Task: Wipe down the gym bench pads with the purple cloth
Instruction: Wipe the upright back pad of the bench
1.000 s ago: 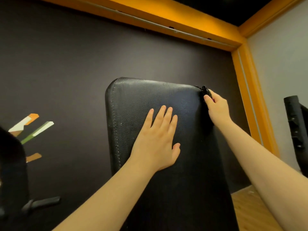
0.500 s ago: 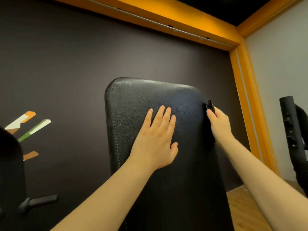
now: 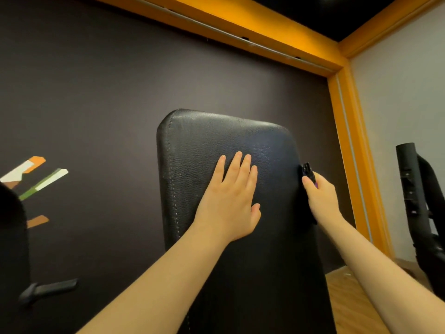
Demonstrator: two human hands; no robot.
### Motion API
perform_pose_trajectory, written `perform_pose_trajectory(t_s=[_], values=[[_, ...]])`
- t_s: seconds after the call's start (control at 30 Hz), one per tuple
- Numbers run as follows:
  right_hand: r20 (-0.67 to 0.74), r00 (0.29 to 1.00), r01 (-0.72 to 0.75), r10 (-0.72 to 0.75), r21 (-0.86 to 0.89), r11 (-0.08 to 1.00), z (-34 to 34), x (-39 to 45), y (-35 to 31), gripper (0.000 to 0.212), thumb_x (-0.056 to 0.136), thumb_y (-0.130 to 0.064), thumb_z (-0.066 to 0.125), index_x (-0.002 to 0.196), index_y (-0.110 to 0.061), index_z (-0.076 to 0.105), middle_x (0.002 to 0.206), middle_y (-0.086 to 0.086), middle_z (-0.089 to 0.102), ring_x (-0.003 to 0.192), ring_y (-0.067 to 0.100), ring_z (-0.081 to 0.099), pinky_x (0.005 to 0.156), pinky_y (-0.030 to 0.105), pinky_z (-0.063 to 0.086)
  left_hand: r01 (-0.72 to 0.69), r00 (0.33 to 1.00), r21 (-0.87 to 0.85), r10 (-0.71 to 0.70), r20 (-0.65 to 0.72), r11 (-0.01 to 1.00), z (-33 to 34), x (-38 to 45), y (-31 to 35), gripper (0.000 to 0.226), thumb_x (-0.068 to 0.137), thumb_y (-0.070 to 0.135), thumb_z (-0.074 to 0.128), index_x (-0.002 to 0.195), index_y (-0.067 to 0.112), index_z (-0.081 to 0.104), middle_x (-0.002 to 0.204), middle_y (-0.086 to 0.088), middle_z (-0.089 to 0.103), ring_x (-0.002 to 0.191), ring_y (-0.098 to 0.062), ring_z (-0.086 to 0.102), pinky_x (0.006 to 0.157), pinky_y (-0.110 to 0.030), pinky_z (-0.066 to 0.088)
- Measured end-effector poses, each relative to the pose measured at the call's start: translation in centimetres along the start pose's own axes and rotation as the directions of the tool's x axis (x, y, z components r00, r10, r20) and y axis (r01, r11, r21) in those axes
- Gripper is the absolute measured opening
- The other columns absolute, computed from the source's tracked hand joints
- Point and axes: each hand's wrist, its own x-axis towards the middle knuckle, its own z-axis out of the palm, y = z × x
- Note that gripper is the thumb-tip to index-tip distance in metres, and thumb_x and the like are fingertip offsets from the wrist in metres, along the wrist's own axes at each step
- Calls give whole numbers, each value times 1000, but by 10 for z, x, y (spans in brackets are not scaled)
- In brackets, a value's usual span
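An upright black leather bench pad (image 3: 204, 141) fills the middle of the view, with white stitching down its left edge. My left hand (image 3: 228, 201) lies flat on its face, fingers straight and pointing up. My right hand (image 3: 321, 198) is at the pad's right edge and grips the dark purple cloth (image 3: 308, 172), which is bunched against that side. Only a small piece of the cloth shows above my fingers; the rest is hidden behind the hand and the pad's edge.
A dark wall with an orange frame (image 3: 346, 141) stands behind the pad. Black gym equipment (image 3: 414, 201) stands at the right over a wooden floor (image 3: 349, 297). Another black pad (image 3: 12, 237) and a black handle (image 3: 48, 288) are at the left.
My right hand has slid the cloth down the pad's right edge from the top corner. My left hand has stayed flat on the pad.
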Motion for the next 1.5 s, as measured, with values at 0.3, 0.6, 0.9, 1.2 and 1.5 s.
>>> perform_pose_trajectory(t_s=[0.3, 0.6, 0.9, 1.2, 1.5], values=[[6, 998, 60, -60, -19, 998, -1, 13, -5, 37, 97, -13, 42, 134, -10, 46, 132, 7, 52, 115, 13, 45, 91, 24, 29, -3, 1000, -1, 3, 10, 1000, -1, -1, 1, 75, 95, 48, 31, 151, 5, 6, 159, -17, 2, 146, -33, -4, 115, -51, -6], [-67, 995, -74, 78, 62, 995, 4, -49, 39, 40, 99, -17, 38, 139, -10, 39, 138, 8, 47, 127, 22, 41, 104, 34, 30, -16, 1000, -6, 16, 0, 1000, 0, -1, 1, 72, 91, 47, 40, 147, 3, 28, 154, -18, 25, 144, -33, 17, 116, -52, 10], [-59, 994, -87, 88, 19, 996, 1, -54, 39, 42, 97, -16, 44, 138, -11, 40, 136, 7, 49, 123, 21, 44, 99, 30, 32, -12, 1000, 59, 13, -22, 998, 1, 0, 2, 70, 88, 47, 45, 143, 4, 38, 150, -17, 35, 141, -32, 27, 114, -51, 17], [-8, 991, -132, 133, 48, 990, -7, -60, 49, 40, 97, -12, 43, 137, -11, 42, 134, 6, 50, 118, 16, 45, 95, 25, 30, -1, 1000, 63, 2, -7, 998, 1, 0, 3, 70, 88, 46, 44, 143, 3, 37, 150, -17, 34, 141, -32, 26, 115, -51, 17], [9, 933, -356, 360, -119, 927, -21, -155, 113, 42, 96, -17, 46, 137, -7, 43, 127, 12, 56, 103, 19, 54, 88, 28, 40, 1, 1000, 85, -3, 25, 996, -3, 1, 4, 70, 91, 47, 39, 146, 5, 31, 153, -16, 28, 143, -32, 21, 115, -51, 13]])
